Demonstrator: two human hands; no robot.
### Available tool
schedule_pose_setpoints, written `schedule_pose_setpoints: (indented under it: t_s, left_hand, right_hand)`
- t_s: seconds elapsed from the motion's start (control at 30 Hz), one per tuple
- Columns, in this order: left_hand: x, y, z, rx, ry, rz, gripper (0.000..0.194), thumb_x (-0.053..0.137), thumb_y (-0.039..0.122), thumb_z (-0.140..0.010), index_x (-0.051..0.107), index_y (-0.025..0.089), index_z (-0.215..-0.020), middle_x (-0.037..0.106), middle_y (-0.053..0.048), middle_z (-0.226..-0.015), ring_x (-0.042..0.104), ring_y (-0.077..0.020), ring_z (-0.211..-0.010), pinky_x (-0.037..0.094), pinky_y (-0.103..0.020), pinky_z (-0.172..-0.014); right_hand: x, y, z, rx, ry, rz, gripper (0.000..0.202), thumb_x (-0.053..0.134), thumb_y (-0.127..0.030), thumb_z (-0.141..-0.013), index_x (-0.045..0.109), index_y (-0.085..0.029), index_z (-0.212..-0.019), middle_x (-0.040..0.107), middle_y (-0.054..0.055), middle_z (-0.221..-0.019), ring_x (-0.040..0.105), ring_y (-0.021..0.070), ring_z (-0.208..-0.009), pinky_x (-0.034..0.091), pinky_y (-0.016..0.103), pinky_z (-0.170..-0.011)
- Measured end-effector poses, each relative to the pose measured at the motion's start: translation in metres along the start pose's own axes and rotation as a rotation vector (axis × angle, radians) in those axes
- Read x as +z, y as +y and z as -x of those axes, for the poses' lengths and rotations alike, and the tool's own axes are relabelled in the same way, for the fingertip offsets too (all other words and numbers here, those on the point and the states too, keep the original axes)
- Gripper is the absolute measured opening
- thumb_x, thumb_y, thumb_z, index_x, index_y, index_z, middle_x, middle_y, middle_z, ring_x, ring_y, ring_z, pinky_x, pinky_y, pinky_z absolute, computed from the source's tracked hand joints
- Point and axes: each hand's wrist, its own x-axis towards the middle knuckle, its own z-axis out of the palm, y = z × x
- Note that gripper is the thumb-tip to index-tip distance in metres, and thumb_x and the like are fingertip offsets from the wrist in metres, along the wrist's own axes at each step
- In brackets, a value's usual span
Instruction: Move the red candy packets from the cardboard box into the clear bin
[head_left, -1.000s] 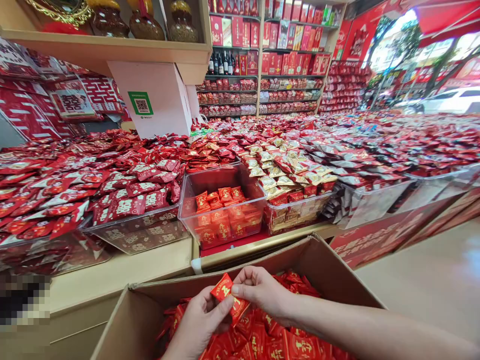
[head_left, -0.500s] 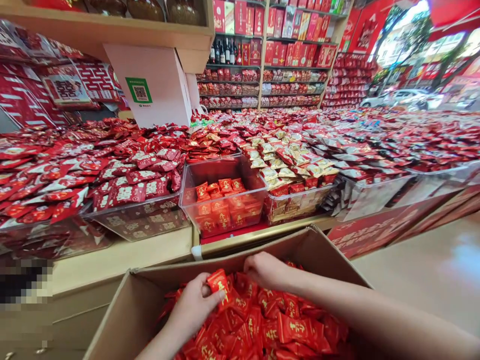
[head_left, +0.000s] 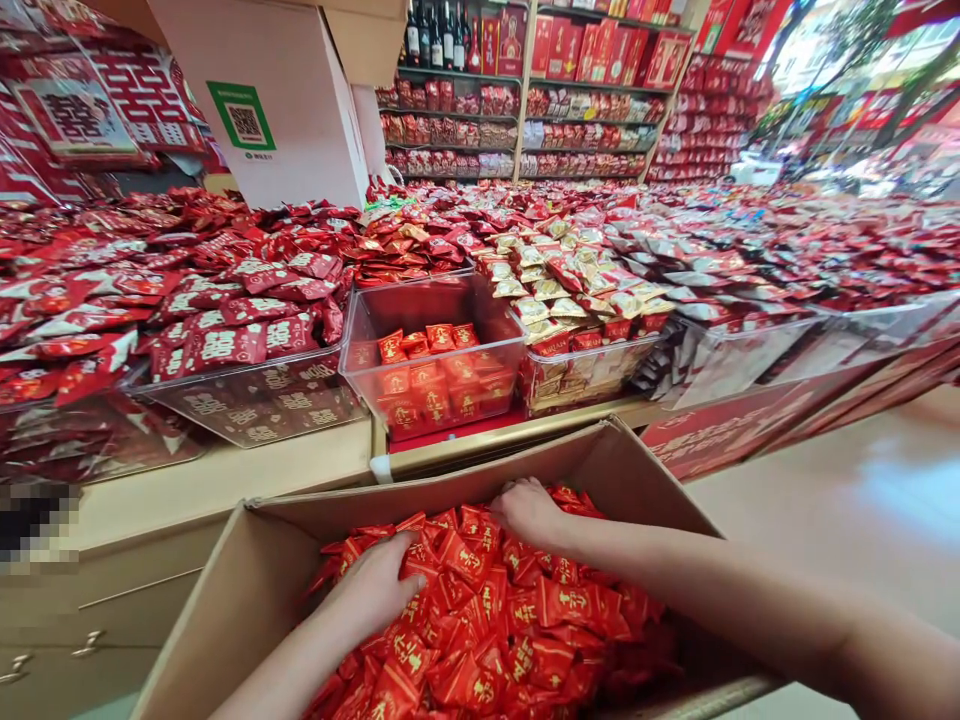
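Note:
A brown cardboard box (head_left: 202,610) stands open in front of me, with a heap of small red candy packets (head_left: 480,600) printed in gold inside. My left hand (head_left: 379,580) rests on the left part of the heap. Its thumb is spread from the fingers, whose tips dip among the packets; no packet shows lifted in it. Near the box's far wall, my right hand (head_left: 531,510) has its fingers curled down into the heap. Their tips are hidden, and so is whatever they may grip. Beyond the box, a clear plastic bin (head_left: 435,350) holds upright rows of similar red packets.
Bins of dark red packets (head_left: 247,330) stand to the left, and cream-and-gold packets (head_left: 555,290) to the right. A gold-edged counter (head_left: 450,440) carries them. Cabinet drawers (head_left: 142,590) lie left of the box. Stocked shelves (head_left: 517,120) rise at the back.
My left hand has lowered the red packet it held up into the heap and spread its grip. My right hand stays at the far side. The view has tilted down.

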Motion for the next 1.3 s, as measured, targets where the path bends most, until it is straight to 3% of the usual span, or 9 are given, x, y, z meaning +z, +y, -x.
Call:
schedule_pose_setpoints:
  t_s: [0.1, 0.27, 0.4, 0.53, 0.67, 0.8, 0.93, 1.13, 1.3]
  left_hand:
    - [-0.002, 0.01, -0.001, 0.074, -0.012, 0.09, 0.04, 0.048, 0.029, -0.068, 0.052, 0.013, -0.105, 0.055, -0.014, -0.112, 0.048, -0.0251, -0.105, 0.032, -0.035, -0.09]
    - [0.002, 0.034, 0.006, 0.209, -0.117, 0.289, 0.059, 0.05, 0.032, -0.069, 0.028, 0.013, -0.122, 0.048, -0.011, -0.121, 0.047, -0.0159, -0.106, 0.04, -0.025, -0.084]
    - [0.006, 0.042, 0.008, 0.221, -0.222, 0.297, 0.034, 0.048, 0.026, -0.071, 0.049, 0.014, -0.102, 0.065, -0.006, -0.092, 0.06, -0.0164, -0.081, 0.046, -0.025, -0.069]
    - [0.005, 0.029, 0.003, 0.12, -0.111, 0.092, 0.017, 0.051, 0.026, -0.066, 0.057, 0.015, -0.078, 0.065, -0.005, -0.074, 0.06, -0.0228, -0.071, 0.043, -0.032, -0.062]
    - [-0.002, 0.009, -0.004, 0.01, 0.003, -0.132, 0.027, 0.06, 0.022, -0.055, 0.06, 0.016, -0.081, 0.064, -0.012, -0.077, 0.057, -0.0348, -0.079, 0.038, -0.045, -0.068]
    - [-0.008, 0.004, -0.005, -0.006, 0.017, -0.16, 0.039, 0.059, 0.023, -0.057, 0.058, 0.017, -0.095, 0.063, -0.015, -0.094, 0.052, -0.0364, -0.093, 0.032, -0.048, -0.08]
    - [-0.012, 0.015, -0.003, 0.059, 0.002, -0.03, 0.038, 0.054, 0.023, -0.063, 0.056, 0.015, -0.1, 0.056, -0.015, -0.109, 0.044, -0.032, -0.106, 0.023, -0.045, -0.093]
    - [-0.001, 0.035, 0.008, 0.168, -0.242, 0.41, 0.057, 0.058, 0.028, -0.064, 0.037, 0.017, -0.116, 0.054, -0.009, -0.114, 0.051, -0.0184, -0.1, 0.04, -0.029, -0.084]
    - [-0.001, 0.046, 0.016, 0.116, -0.431, 0.614, 0.024, 0.054, 0.027, -0.07, 0.052, 0.013, -0.089, 0.066, -0.003, -0.068, 0.062, -0.0172, -0.064, 0.047, -0.026, -0.056]
  right_hand:
    - [-0.01, -0.004, 0.001, -0.08, 0.012, -0.045, 0.024, 0.039, -0.021, -0.076, 0.063, -0.016, -0.072, 0.062, 0.006, -0.077, 0.054, 0.0155, -0.074, 0.034, 0.026, -0.068]
    - [-0.037, -0.018, 0.009, -0.309, 0.03, -0.377, 0.027, 0.036, -0.027, -0.079, 0.06, -0.014, -0.079, 0.061, 0.003, -0.071, 0.049, 0.0085, -0.06, 0.035, 0.018, -0.056]
    - [-0.049, -0.02, 0.01, -0.312, 0.003, -0.53, 0.029, 0.038, -0.03, -0.079, 0.059, -0.011, -0.082, 0.06, 0.003, -0.07, 0.048, 0.0084, -0.06, 0.035, 0.017, -0.053]
    - [-0.036, -0.013, 0.005, -0.25, -0.163, -0.368, 0.023, 0.043, -0.023, -0.075, 0.06, -0.014, -0.087, 0.061, 0.002, -0.078, 0.052, 0.0094, -0.067, 0.037, 0.018, -0.06]
    - [-0.001, -0.012, 0.003, -0.084, -0.39, -0.193, 0.019, 0.052, -0.021, -0.065, 0.064, -0.01, -0.075, 0.062, 0.008, -0.069, 0.055, 0.0162, -0.064, 0.038, 0.023, -0.056]
    - [0.022, -0.016, 0.005, -0.019, -0.428, -0.218, 0.02, 0.059, -0.026, -0.06, 0.064, -0.011, -0.072, 0.061, 0.007, -0.068, 0.054, 0.0171, -0.064, 0.038, 0.023, -0.054]
    - [0.007, -0.013, 0.003, -0.048, -0.365, -0.315, 0.019, 0.056, -0.022, -0.063, 0.061, -0.016, -0.08, 0.06, 0.001, -0.071, 0.052, 0.0113, -0.063, 0.037, 0.018, -0.053]
    - [-0.03, -0.007, 0.002, -0.146, -0.308, -0.971, 0.023, 0.05, -0.033, -0.071, 0.051, -0.014, -0.084, 0.054, -0.001, -0.061, 0.048, 0.0069, -0.051, 0.037, 0.017, -0.046]
    - [-0.042, -0.01, 0.011, -0.144, -0.293, -1.347, 0.025, 0.058, -0.034, -0.065, 0.05, -0.013, -0.075, 0.051, -0.002, -0.058, 0.044, 0.0043, -0.046, 0.034, 0.016, -0.044]
